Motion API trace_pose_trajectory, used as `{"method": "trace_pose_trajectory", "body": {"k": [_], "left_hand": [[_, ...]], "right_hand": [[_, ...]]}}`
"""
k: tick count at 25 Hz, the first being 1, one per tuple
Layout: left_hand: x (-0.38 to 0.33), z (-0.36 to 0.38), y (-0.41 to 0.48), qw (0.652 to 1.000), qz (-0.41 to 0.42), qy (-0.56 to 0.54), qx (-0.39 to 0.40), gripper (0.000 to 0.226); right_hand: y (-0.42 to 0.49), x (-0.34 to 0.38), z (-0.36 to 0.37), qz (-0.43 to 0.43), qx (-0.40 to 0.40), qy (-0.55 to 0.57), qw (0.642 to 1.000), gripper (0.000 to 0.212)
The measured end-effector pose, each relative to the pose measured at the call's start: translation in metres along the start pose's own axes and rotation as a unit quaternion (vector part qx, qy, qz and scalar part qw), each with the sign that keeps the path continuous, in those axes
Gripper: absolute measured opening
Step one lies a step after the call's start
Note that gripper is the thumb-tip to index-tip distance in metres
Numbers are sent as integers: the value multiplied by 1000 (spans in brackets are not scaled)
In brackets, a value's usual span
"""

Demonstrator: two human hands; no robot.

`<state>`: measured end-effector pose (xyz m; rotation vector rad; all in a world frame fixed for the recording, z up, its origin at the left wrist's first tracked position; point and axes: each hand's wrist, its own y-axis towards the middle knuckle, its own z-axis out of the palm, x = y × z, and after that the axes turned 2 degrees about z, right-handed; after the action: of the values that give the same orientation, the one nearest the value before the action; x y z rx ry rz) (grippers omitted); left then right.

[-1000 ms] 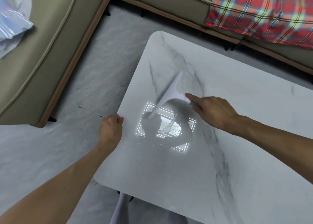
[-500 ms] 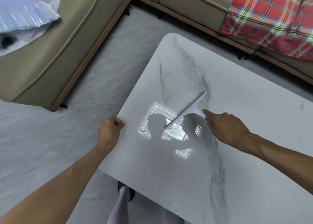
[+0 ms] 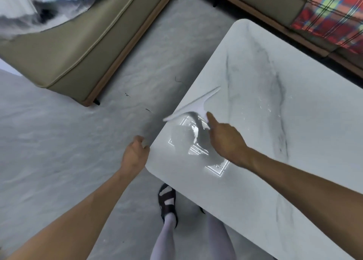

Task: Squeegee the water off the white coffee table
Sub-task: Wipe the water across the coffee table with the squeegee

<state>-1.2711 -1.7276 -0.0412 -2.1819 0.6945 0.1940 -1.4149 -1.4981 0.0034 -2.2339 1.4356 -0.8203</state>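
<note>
The white marble-patterned coffee table (image 3: 294, 161) fills the right half of the view. My right hand (image 3: 224, 139) grips the handle of a white squeegee (image 3: 194, 106), forefinger stretched along it. The blade lies slantwise across the table's left edge, its lower end sticking out past the edge. Behind the blade a wet patch (image 3: 198, 143) shines with a reflected ceiling light, and small water drops (image 3: 265, 110) sit further right. My left hand (image 3: 135, 153) holds the table's left edge, fingers curled round the rim.
A beige sofa (image 3: 78, 49) stands to the left across a strip of grey floor (image 3: 59, 141), with a plastic bag on its seat. Another sofa section with a red plaid blanket (image 3: 332, 12) runs along the back. My sandalled foot (image 3: 168, 202) stands under the table's near corner.
The squeegee has swept leftward over the wet patch, from the middle of the table to its left edge. My left hand stayed on the rim. The camera shifted left and down.
</note>
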Motion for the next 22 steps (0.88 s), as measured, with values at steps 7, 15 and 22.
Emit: {"method": "trace_pose_trajectory", "body": {"k": [7,15,22], "left_hand": [[6,-4,-17,993,7,-79,83,34],[39,-17,-15,993,-14,-52,-101,49],[6,26,-43,999,27,-30,-17,38]], "right_hand": [[-80,-49,-29,-14,75,-171,982,55],[-46,60,38,-234,122,-126,956,43],[-74,-58,-4,-191,80,-135,969,51]]}}
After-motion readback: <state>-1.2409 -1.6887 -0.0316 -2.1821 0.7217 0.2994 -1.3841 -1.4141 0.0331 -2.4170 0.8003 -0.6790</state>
